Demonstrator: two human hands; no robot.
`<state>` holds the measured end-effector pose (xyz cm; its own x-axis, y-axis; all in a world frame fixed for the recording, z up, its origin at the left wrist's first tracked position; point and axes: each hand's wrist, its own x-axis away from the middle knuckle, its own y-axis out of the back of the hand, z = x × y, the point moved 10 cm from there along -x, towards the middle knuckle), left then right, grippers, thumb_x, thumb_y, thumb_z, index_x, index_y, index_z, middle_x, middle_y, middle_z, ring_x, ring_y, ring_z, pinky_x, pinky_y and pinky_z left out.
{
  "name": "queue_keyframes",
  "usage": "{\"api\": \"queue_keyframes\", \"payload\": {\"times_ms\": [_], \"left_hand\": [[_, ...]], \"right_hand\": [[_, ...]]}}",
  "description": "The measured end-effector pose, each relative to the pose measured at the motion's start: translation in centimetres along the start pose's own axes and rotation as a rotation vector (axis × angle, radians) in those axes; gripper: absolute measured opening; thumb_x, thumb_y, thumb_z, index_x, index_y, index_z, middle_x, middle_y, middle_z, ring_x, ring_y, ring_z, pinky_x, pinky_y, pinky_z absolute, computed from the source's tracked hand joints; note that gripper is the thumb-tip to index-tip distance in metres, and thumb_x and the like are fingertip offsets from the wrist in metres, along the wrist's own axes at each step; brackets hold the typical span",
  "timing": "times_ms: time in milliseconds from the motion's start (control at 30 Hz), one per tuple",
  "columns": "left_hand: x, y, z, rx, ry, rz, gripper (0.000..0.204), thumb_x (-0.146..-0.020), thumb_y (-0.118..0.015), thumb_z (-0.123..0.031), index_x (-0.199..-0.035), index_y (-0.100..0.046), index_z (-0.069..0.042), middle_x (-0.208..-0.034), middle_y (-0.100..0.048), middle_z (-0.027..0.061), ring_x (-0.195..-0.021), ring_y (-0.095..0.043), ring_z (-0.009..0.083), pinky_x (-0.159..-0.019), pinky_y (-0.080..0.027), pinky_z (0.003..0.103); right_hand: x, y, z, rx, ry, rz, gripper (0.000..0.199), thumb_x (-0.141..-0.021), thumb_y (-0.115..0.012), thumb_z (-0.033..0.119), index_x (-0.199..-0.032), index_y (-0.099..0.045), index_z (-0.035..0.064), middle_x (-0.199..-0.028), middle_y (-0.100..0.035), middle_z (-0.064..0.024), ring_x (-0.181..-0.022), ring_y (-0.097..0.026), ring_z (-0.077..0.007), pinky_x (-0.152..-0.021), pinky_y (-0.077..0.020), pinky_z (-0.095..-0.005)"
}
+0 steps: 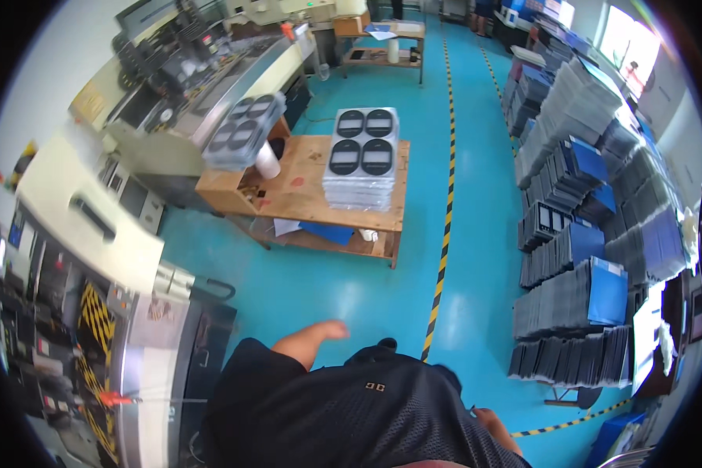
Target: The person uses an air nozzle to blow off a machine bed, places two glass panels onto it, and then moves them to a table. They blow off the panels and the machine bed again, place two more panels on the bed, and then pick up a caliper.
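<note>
A workshop with a teal floor [343,296] lay below the camera, and a yellow-and-black striped line [444,234] ran along it from the far end of the room toward the person.

The left hand [313,337] hung over that floor in front of a black mesh shirt [351,413]. Its grip was released: the fingers lay loosely together, pointing right, and held nothing. The right hand [498,427] showed only partly at the lower edge beside the shirt, blurred and largely hidden; I could not tell whether its grip was clenched or released, and nothing could be seen in it.

The nearest work things stood well apart from both hands. Ahead, a wooden tabletop [304,187] carried a tall stack of clear blister trays [363,160], each tray showing four dark oval pockets. A second, smaller stack of trays [243,131] rested at the left end, on the edge of a grey and cream machine [171,109], with a white cup [267,161] just below it. Blue sheets [327,232] lay on the shelf under the tabletop.

Close on the person's left stood a cream cabinet with a black handle [90,214] and a panel marked in yellow-and-black stripes [93,327]. Along the right wall, many leaning stacks of grey and blue packaging [577,257] filled the floor.
</note>
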<state>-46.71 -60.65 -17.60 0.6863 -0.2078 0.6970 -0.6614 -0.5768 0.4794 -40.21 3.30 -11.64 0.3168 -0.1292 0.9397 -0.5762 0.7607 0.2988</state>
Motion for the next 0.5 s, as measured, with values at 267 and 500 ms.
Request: {"api": "queue_keyframes", "payload": {"times_ms": [267, 500], "left_hand": [[-13.5, 23.1, -8.9, 0.625, 0.154, -0.335, 0.034, -0.092, -0.06, -0.027, -0.115, -0.066, -0.003, -0.101, -0.069, 0.0124, -0.09, -0.065, 0.0214, -0.082, -0.052, 0.039], [-21.4, 22.3, -15.3, 0.179, 0.21, 0.27, 0.044, -0.092, -0.057, -0.037, -0.121, -0.065, -0.006, -0.119, -0.066, 0.0175, -0.116, -0.059, 0.0324, -0.095, -0.048, 0.043]], "right_hand": [[-11.1, 9.0, 18.9, 0.071, 0.111, 0.121, 0.043, -0.093, -0.061, 0.044, -0.115, -0.064, 0.0066, -0.101, -0.066, -0.0161, -0.087, -0.065, -0.0304, -0.07, -0.0564, -0.0513], [-24.2, 22.7, 36.1, 0.257, 0.198, 0.247, 0.034, -0.095, -0.059, 0.038, -0.109, -0.067, 0.0084, -0.096, -0.069, -0.0146, -0.082, -0.067, -0.0315, -0.069, -0.0573, -0.0529]]}}
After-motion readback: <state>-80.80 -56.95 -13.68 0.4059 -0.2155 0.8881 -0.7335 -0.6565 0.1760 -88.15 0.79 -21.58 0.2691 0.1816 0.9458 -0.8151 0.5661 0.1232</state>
